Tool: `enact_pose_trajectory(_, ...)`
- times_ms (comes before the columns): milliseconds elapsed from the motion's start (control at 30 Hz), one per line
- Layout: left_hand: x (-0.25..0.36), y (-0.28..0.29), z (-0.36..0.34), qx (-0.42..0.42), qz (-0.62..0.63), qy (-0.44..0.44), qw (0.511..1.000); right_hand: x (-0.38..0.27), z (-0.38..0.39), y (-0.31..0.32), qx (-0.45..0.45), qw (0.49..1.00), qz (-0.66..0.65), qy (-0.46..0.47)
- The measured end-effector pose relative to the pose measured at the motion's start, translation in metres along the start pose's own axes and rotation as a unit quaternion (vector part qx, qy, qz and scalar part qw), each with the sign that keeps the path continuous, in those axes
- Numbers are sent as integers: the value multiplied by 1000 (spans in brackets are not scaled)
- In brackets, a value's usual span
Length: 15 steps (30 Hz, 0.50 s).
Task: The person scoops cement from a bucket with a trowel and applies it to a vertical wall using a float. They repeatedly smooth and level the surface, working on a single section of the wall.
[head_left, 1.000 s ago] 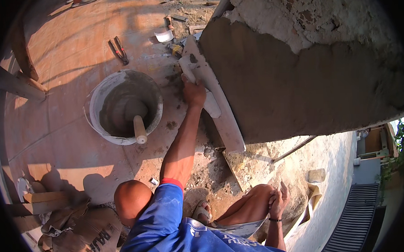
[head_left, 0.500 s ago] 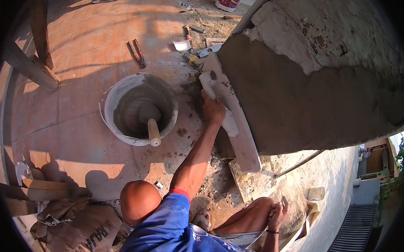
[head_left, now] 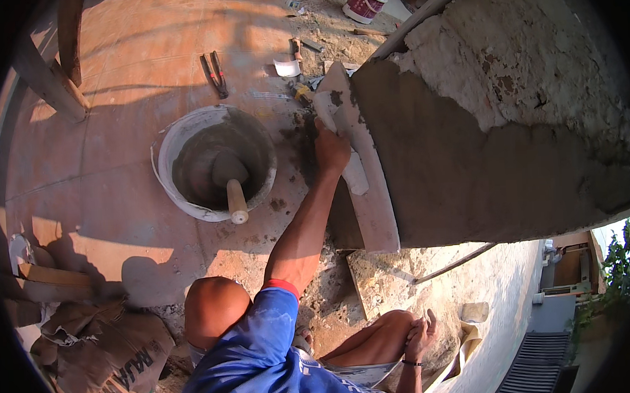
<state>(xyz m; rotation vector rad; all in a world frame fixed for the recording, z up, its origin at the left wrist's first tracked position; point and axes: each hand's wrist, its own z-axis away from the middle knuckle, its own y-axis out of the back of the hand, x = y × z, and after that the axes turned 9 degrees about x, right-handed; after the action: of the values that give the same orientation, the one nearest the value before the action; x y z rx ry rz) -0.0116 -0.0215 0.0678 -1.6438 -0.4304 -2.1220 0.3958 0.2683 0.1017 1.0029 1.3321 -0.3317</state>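
Note:
My left hand [head_left: 333, 151] reaches forward and is wrapped round the handle of a long, pale plastering float [head_left: 367, 173]. The float lies against the grey plastered wall surface [head_left: 454, 169], near its left edge. On my right, a hand with a dark wristband, my right hand [head_left: 421, 334], rests by my bent knee [head_left: 391, 326]. Its fingers are loosely apart, and nothing shows in them. To the left of the float stands a white bucket [head_left: 165, 176] of grey mortar. A trowel [head_left: 236, 198] sits in the mortar, its wooden handle sticking up.
Red-handled pincers [head_left: 214, 76] lie beyond the bucket. A hammer [head_left: 297, 50] and a white scrap [head_left: 287, 68] lie farther right. A maroon-and-white pail [head_left: 364, 3] stands at the back. Timber posts [head_left: 48, 80] rise on the left, above a brown sack [head_left: 111, 360]. A board [head_left: 382, 285] lies under the wall.
My left hand and the float have shifted slightly farther away along the wall. The whole view has also moved a little. My right hand stays by the knee.

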Motion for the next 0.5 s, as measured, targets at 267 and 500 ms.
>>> enact_pose_trajectory(267, 8, -3, 26, 10, 4, -45, 999, -12, -1, -5, 9, 1000, 7, 4)
enact_pose_trajectory(500, -1, -14, 33, 21, -64, -57, 996, 3, 0, 5, 27, 1000, -8, -5)
